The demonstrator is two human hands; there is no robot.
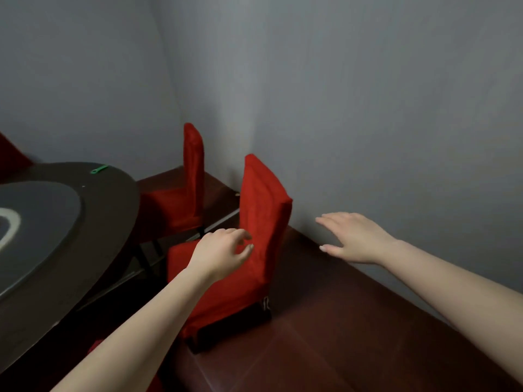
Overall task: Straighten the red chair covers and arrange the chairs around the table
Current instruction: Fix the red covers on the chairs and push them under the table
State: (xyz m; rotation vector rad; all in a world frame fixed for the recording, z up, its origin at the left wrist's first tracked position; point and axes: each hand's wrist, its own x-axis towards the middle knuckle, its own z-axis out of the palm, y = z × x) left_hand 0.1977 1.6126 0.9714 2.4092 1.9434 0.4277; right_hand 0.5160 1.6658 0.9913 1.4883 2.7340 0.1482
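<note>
— Where is the nearest chair?

— The near chair (263,222) stands on the dark red floor tiles (325,335), between the round worktop (113,210) and the grey wall (368,108), with its back on the wall side. Its red cover hangs creased down the back. At the bottom the cover sits above a dark strip of the base.

— And the hands?

— The left hand (223,254) is in front of the chair's back, above the seat. Its grip is slack, with the fingers loosely curled around nothing. I cannot tell whether the fingertips touch the cloth. The right hand (353,239) hovers flat, palm down, just beside the chair on the wall side. Its grip is spread and empty.

— What else is close?

— A far chair (192,176), also covered in red, sits in the corner with its seat against the worktop's edge. The worktop carries a grey glass turntable (42,222) and a small green object (99,168) near its far rim. More red cloth (11,157) shows at the left edge.
</note>
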